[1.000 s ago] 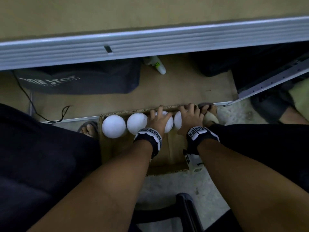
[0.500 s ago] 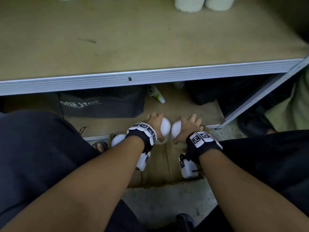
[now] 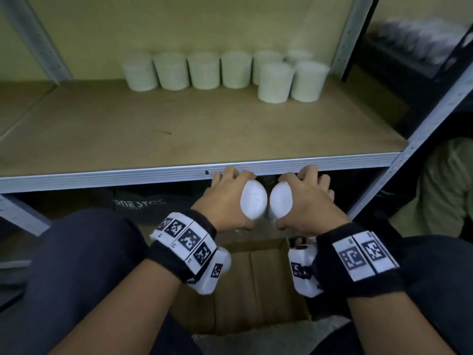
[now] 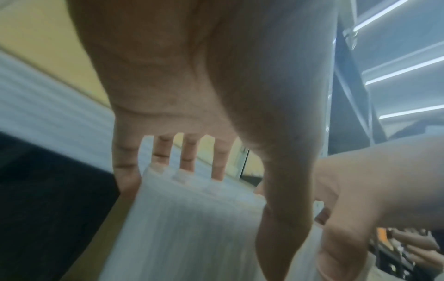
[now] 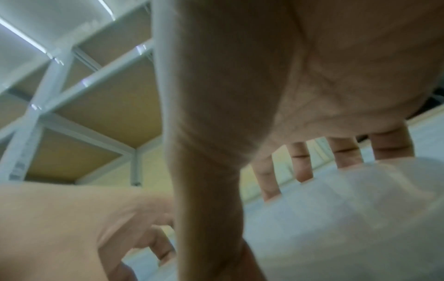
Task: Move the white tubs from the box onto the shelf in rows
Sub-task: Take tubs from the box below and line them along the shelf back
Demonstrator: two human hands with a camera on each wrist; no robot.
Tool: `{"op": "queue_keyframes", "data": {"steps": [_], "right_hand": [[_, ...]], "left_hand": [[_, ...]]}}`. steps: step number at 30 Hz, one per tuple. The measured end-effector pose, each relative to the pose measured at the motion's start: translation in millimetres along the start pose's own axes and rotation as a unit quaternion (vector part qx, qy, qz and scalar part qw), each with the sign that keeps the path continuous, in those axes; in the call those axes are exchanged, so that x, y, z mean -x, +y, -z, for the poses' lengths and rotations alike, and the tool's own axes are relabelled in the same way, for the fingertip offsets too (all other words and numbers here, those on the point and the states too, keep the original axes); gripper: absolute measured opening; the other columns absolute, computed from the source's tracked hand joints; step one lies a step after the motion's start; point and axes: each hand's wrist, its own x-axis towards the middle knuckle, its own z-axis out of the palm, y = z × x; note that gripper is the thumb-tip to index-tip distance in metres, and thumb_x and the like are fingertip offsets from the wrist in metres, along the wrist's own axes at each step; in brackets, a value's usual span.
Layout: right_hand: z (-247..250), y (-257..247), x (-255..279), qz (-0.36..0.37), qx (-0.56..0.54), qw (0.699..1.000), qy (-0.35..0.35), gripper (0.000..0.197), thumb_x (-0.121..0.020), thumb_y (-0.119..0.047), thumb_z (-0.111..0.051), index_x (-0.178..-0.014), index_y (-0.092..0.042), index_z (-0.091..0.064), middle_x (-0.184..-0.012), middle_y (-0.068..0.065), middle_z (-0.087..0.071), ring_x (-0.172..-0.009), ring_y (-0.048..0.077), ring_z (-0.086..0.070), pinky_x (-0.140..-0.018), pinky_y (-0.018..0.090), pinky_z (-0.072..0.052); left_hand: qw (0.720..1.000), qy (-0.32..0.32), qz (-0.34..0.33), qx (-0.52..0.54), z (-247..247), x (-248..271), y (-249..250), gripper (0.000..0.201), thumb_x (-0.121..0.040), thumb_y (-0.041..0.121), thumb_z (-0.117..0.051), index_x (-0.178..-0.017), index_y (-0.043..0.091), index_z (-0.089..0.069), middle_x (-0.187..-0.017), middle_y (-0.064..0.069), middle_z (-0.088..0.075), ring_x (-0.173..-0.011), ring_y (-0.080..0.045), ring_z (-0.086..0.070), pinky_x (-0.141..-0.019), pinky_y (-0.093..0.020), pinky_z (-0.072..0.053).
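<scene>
Now both tubs are lifted clear of the box (image 3: 258, 272), level with the shelf (image 3: 179, 129) edge. Left hand (image 3: 225, 201) fingers clamp the left tub (image 3: 253, 198); right hand (image 3: 307, 201) fingers clamp the right tub (image 3: 281, 198). Placement beside the front pair (image 3: 275, 82) follows.

White tubs (image 3: 203, 70), tan shelf (image 3: 179, 129)
</scene>
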Motion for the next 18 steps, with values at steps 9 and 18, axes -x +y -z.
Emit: {"op": "queue_keyframes", "data": {"steps": [9,18], "right_hand": [[74,-28,17,0.115,-0.072,0.984,0.115,0.082,-0.054,-0.038,-0.079,-0.128,-0.036,-0.043,-0.106,-0.01,-0.012,-0.101,0.015,-0.021,-0.09,0.032,-0.033],[77,-55,-48,0.167,-0.137,0.96,0.179,0.056,-0.061,-0.033,-0.079,-0.113,-0.027,-0.059,-0.112,-0.007,-0.03,-0.117,0.02,-0.033,-0.092,0.023,-0.029]], "left_hand": [[0.986,0.161,-0.023,0.044,74,29,13,0.085,-0.056,0.044,-0.077,-0.132,0.037,-0.039,-0.127,0.011,-0.039,-0.117,-0.015,-0.035,-0.09,-0.025,-0.034],[0.971,0.235,0.028,0.047,108,-4,-10,0.069,-0.062,0.04,-0.08,-0.124,0.032,-0.05,-0.126,0.008,-0.044,-0.119,-0.017,-0.037,-0.091,-0.022,-0.026]]}}
